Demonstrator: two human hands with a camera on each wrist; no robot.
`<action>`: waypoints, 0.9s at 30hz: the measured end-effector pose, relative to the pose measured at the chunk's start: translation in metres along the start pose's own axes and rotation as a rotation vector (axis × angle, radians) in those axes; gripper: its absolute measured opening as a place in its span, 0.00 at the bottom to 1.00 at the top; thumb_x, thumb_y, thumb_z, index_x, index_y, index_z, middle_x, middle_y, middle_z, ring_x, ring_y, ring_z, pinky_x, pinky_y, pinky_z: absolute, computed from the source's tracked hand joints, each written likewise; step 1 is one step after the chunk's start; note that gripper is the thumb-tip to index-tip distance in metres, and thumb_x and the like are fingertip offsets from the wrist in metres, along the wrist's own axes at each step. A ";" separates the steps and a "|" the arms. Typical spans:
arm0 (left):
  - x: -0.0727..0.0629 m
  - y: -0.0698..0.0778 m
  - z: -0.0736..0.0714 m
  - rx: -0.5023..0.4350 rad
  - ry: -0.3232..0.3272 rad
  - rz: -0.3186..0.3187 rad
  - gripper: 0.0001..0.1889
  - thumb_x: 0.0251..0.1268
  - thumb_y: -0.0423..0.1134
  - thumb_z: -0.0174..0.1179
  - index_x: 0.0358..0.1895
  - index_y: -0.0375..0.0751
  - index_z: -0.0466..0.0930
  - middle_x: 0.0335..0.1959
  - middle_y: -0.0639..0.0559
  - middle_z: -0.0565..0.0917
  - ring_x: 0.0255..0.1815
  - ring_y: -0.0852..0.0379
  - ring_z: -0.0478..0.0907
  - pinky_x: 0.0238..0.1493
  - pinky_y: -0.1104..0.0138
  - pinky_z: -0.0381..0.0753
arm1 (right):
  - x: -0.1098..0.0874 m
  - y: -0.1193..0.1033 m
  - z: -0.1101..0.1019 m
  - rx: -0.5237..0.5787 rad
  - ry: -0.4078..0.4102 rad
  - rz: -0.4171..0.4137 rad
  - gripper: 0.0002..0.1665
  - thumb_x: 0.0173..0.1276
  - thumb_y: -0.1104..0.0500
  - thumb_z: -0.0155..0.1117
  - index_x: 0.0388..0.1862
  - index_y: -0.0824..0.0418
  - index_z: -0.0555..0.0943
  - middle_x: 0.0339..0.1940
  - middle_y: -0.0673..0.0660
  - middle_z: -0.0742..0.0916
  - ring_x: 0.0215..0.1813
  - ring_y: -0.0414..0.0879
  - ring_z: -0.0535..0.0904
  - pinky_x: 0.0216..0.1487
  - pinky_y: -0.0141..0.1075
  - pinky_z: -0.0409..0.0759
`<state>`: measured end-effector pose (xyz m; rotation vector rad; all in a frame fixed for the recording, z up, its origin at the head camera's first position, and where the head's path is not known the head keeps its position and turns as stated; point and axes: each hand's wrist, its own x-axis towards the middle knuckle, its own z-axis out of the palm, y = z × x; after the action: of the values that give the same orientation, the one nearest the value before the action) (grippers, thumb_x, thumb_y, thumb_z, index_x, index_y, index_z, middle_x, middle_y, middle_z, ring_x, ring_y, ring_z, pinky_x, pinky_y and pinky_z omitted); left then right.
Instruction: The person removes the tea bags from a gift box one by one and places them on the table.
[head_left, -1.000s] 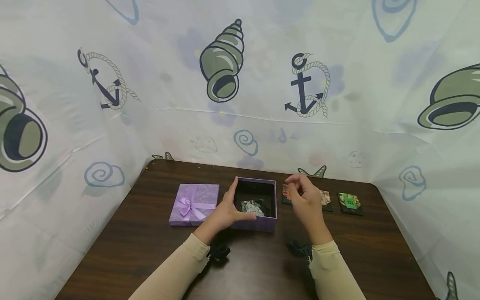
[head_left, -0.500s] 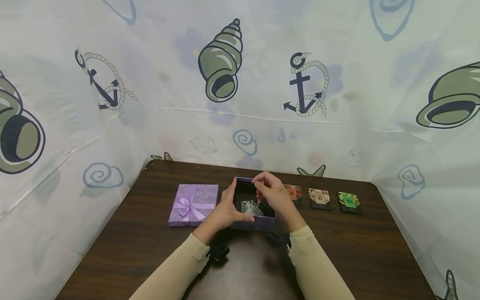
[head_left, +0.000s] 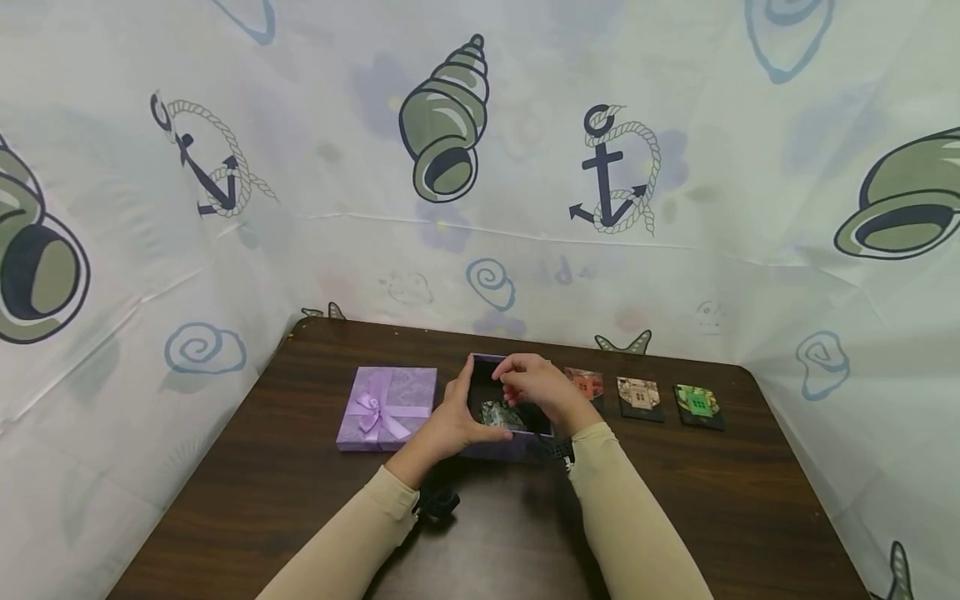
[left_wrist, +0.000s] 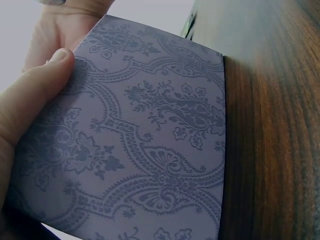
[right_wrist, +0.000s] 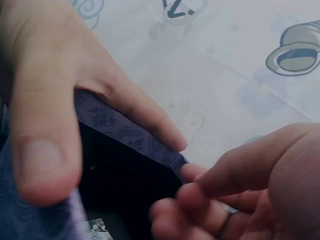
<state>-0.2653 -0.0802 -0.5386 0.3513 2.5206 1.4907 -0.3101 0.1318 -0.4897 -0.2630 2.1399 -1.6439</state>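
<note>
Just below the frame's centre, the box (head_left: 498, 451) is gripped by the left hand (head_left: 455, 423).
Whether anything is pinched by the right hand (head_left: 546, 387) over it cannot be told; the patterned piece (head_left: 498, 414) inside could be knocked by dipped fingertips.

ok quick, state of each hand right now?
Left hand: holding the open purple box.
Right hand: over the box's opening; cannot tell whether it's holding anything.
</note>
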 end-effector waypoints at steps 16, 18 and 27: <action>0.000 0.000 -0.002 -0.002 -0.017 -0.001 0.79 0.48 0.63 0.87 0.90 0.72 0.27 0.89 0.29 0.48 0.83 0.26 0.65 0.78 0.32 0.69 | 0.014 -0.008 -0.008 -0.063 -0.168 0.178 0.30 0.83 0.57 0.64 0.75 0.72 0.77 0.76 0.66 0.80 0.82 0.66 0.70 0.86 0.65 0.60; -0.001 0.000 -0.002 -0.005 -0.020 0.000 0.79 0.48 0.63 0.87 0.90 0.73 0.26 0.89 0.29 0.47 0.83 0.26 0.64 0.77 0.31 0.69 | 0.015 -0.008 -0.007 -0.108 -0.191 0.178 0.29 0.81 0.56 0.66 0.73 0.73 0.79 0.74 0.66 0.82 0.81 0.65 0.72 0.86 0.63 0.63; -0.002 0.004 -0.002 -0.018 -0.020 0.000 0.79 0.48 0.60 0.88 0.90 0.71 0.27 0.89 0.30 0.47 0.84 0.26 0.63 0.79 0.32 0.68 | 0.016 -0.010 -0.004 -0.306 -0.318 0.158 0.27 0.80 0.56 0.68 0.70 0.71 0.82 0.72 0.65 0.85 0.78 0.60 0.77 0.82 0.59 0.71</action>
<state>-0.2635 -0.0807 -0.5339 0.3623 2.4898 1.5014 -0.3269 0.1259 -0.4830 -0.4056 2.0966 -1.1016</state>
